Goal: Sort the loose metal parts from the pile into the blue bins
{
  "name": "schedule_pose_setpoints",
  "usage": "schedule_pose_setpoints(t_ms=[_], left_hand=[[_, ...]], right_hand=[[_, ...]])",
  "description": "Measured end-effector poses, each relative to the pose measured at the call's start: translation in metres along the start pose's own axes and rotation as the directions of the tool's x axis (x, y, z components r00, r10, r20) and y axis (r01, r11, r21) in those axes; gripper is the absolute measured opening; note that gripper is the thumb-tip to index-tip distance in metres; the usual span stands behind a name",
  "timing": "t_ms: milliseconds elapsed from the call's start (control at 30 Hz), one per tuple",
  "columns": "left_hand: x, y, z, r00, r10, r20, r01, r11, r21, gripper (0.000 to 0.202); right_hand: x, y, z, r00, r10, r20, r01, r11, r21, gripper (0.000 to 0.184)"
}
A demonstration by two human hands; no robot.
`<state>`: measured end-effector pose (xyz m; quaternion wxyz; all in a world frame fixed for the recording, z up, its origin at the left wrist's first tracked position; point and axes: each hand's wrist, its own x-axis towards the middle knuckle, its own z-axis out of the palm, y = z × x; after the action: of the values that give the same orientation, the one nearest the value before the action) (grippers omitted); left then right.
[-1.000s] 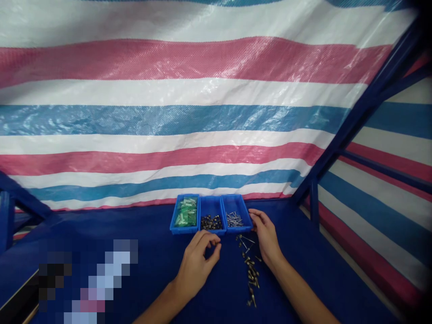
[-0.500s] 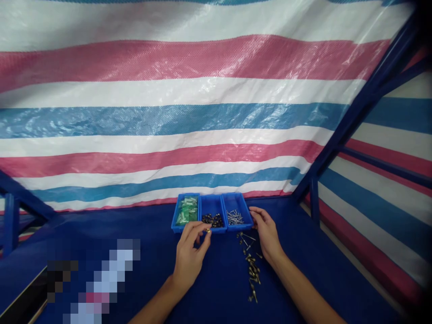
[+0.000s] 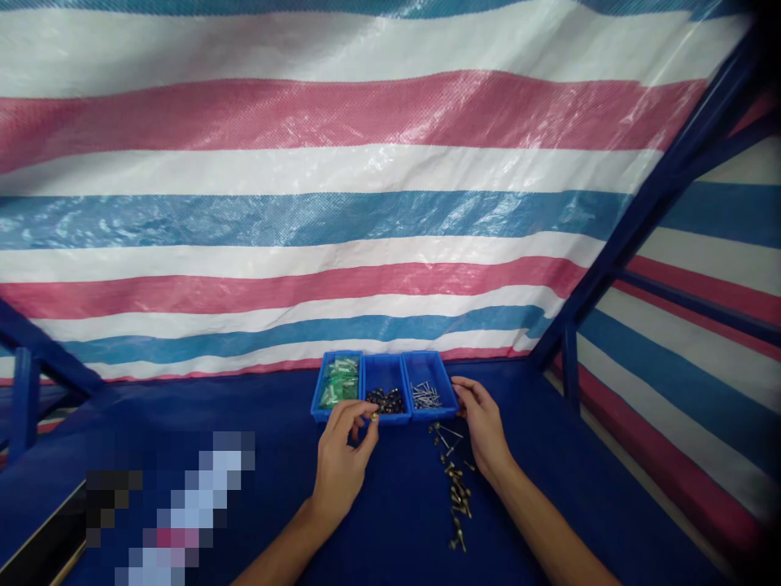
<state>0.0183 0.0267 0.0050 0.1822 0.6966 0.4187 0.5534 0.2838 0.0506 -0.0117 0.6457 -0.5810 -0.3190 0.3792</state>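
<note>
My left hand [image 3: 342,456] pinches a small brass-coloured round piece [image 3: 374,416] between thumb and fingertips, in front of the middle blue bin [image 3: 383,366]. That bin holds dark and brass-coloured small parts [image 3: 386,400]. My right hand [image 3: 485,423] is beside the right wall of the right blue bin [image 3: 423,365], its fingers curled together; what they grip, if anything, cannot be made out. Silver screws or nails [image 3: 425,395] lie in the right bin. The left blue bin [image 3: 316,399] contains green and clear small packets or pieces [image 3: 340,378].
Loose brass-headed screws or pins [image 3: 459,492] lie strung out on the blue tabletop [image 3: 403,521] between my forearms. A dark flat object [image 3: 45,537] and a pixelated patch are at lower left. Striped sheeting [image 3: 342,220] and a blue frame post [image 3: 634,203] surround the table.
The view has shifted slightly. My left hand with the brass-coloured piece has moved very little, a touch to the left. My right hand stays by the right bin.
</note>
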Motion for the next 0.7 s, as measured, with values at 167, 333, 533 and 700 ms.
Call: schedule_pose_setpoints(t_ms=[167,333,533,700], left_hand=[[-0.002,-0.004,0.0017,0.996,-0.091,-0.016,0.091,0.996,-0.011,0.011],[-0.0046,-0.0046,0.0012,0.991,-0.136,-0.015,0.136,0.991,-0.001,0.012],[-0.0043,-0.005,0.0011,0.995,-0.101,-0.018,0.102,0.994,0.026,0.012],[-0.0026,-0.0086,0.0002,0.996,-0.083,-0.032,0.085,0.993,0.082,0.012]], right_hand=[[0.0008,0.0014,-0.0005,1.0,0.002,-0.006,-0.002,1.0,-0.007,0.039],[0.0005,0.0014,-0.0003,1.0,0.0,-0.003,0.0,1.0,-0.003,0.04],[0.0008,0.0018,-0.0003,1.0,-0.003,-0.002,0.003,1.0,0.003,0.038],[0.0019,0.0028,-0.0006,1.0,-0.002,-0.003,0.002,1.0,0.0,0.039]])
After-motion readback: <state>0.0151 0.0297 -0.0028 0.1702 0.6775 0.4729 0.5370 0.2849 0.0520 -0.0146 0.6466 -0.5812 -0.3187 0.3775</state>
